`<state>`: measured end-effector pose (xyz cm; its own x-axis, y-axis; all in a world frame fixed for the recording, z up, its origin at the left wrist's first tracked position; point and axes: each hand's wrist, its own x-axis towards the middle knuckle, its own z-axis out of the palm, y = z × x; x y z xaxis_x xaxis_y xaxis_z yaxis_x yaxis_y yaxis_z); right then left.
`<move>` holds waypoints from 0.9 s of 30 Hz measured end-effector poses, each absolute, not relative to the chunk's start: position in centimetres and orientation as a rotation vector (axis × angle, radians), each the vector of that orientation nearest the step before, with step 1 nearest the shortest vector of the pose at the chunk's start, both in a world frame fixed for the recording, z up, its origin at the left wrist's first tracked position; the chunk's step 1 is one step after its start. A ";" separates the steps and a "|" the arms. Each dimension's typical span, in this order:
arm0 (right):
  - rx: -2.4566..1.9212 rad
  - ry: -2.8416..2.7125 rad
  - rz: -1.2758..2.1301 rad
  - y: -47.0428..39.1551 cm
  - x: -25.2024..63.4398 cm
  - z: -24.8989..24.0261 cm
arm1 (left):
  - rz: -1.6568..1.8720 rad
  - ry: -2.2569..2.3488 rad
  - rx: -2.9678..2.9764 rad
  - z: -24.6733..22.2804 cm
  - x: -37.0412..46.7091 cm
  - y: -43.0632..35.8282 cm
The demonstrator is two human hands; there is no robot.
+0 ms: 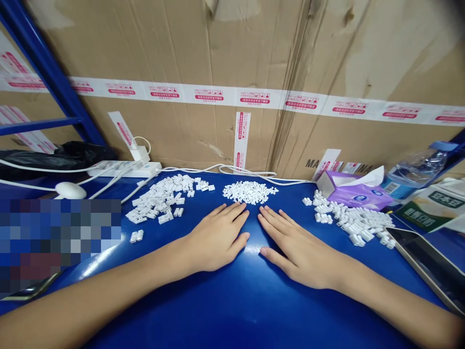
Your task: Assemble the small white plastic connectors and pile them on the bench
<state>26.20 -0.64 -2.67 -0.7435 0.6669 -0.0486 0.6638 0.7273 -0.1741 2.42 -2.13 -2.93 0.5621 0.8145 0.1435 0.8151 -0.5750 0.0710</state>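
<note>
Palm down on the blue tabletop (232, 310), my left hand (218, 237) lies flat with its fingers stretched out and holds nothing. My right hand (298, 247) rests the same way, a short gap apart from the left. Just beyond both sets of fingertips is a pile of tiny white plastic pieces (249, 191). To the left spreads a heap of larger white block-like plastic parts (156, 198), with a pair of white parts (137, 236) lying apart nearer me. Another heap of white plastic parts (359, 220) sits at the right, beyond my right hand.
A purple tissue pack (358, 191), a clear plastic bottle (417, 167), a carton-like package (432, 208) and a phone (428, 261) stand or lie at the right. A white power strip (123, 168) with cables is at the back left. Taped cardboard (174, 131) walls the back.
</note>
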 end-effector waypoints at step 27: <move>-1.052 -2.861 0.259 -0.3 26.7 -3.4 | -0.079 -1.973 -2.547 2.5 -9.4 5.3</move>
